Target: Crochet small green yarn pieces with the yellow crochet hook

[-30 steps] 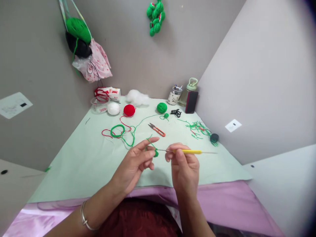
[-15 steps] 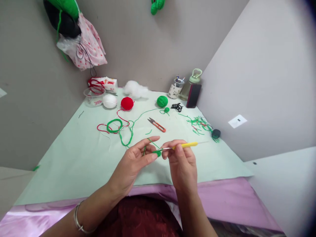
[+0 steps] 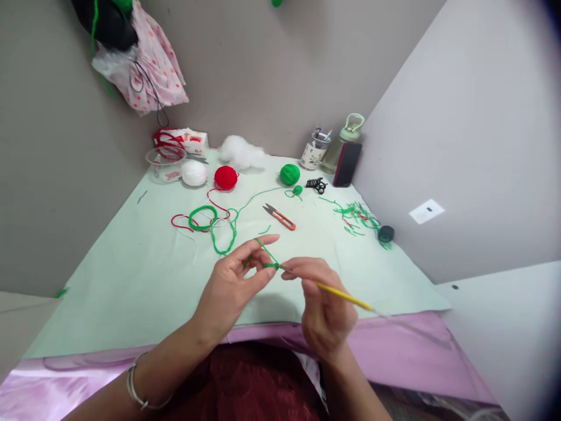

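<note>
Between thumb and fingers, my left hand pinches a small green crochet piece. Green yarn runs taut from its raised index finger down to the piece. My right hand grips a crochet hook by its yellow handle, its metal tip at the edge of the green piece. The hook slants, its rear end low and to the right. From the green yarn ball a strand leads across the table to loose loops left of my hands.
Thread snips lie just beyond my hands. Red and white yarn balls, white stuffing, a pen cup, a bottle and a phone stand farther back. Yarn scraps and black tape are at right.
My right hand has turned and lowered, so the hook's rear end now points down to the right. My left hand has shifted slightly left, still pinching the green piece. The view has tipped slightly.
</note>
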`<state>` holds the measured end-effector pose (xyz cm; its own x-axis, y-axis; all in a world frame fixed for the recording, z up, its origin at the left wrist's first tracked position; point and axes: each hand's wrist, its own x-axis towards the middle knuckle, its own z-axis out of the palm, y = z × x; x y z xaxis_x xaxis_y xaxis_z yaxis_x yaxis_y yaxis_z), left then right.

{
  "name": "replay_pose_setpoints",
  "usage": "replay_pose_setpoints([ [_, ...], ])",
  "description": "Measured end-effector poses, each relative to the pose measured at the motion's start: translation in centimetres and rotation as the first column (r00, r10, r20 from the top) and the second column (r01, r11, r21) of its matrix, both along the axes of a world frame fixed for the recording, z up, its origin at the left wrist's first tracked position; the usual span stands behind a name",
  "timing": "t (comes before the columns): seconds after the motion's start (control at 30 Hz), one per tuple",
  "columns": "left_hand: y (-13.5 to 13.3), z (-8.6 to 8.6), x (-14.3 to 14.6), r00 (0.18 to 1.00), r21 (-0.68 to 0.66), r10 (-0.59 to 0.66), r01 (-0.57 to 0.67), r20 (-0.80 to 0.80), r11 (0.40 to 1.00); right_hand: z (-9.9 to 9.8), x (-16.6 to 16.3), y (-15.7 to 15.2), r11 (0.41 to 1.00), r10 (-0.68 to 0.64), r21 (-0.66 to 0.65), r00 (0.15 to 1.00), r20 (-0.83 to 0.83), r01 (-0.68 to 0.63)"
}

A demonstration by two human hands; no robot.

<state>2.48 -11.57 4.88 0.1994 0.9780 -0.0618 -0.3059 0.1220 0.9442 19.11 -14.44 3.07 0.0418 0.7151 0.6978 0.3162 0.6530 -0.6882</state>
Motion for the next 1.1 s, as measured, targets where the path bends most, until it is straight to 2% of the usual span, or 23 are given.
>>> replay_pose_setpoints([
  [0.07, 0.02, 0.13, 0.09, 1.000, -0.024, -0.003, 0.004, 0.030, 1.000, -0.17, -0.12, 0.01, 0.998, -0.002, 0.055, 1.000, 0.024, 0.001],
  [0.2, 0.11, 0.32, 0.18, 0.992, -0.080, -0.064, 0.074, 0.113, 0.994, 0.10, -0.29, 0.25, 0.997, 0.014, -0.070, 0.977, -0.211, -0.029],
  [0.27, 0.16, 0.24, 0.19, 0.991, -0.072, -0.072, 0.080, 0.114, 0.994, 0.21, -0.27, 0.42, 0.996, 0.035, -0.072, 0.969, -0.244, -0.054],
  [0.57, 0.11, -0.10, -0.17, 0.996, 0.089, -0.023, 0.031, -0.089, 0.996, -0.04, 0.37, 0.32, 0.998, 0.057, 0.022, 0.997, -0.058, -0.056],
  [0.73, 0.23, 0.01, -0.24, 0.979, 0.171, 0.030, 0.006, -0.203, 0.985, 0.13, 0.49, 0.50, 0.998, 0.051, 0.034, 0.998, -0.038, -0.050],
  [0.9, 0.52, -0.17, -0.11, 0.981, 0.125, 0.009, 0.015, -0.193, 0.992, -0.01, 0.16, 0.83, 0.992, 0.008, 0.123, 0.999, 0.033, -0.012],
  [1.03, 0.55, -0.24, -0.08, 0.990, 0.076, -0.025, 0.036, -0.139, 0.996, -0.16, 0.24, 0.78, 0.992, -0.020, 0.128, 0.997, 0.079, 0.010],
  [1.1, 0.51, -0.16, 0.01, 0.995, 0.041, -0.045, 0.048, -0.089, 0.998, -0.48, 0.31, 0.70, 0.988, -0.074, 0.149, 0.986, 0.152, 0.051],
])
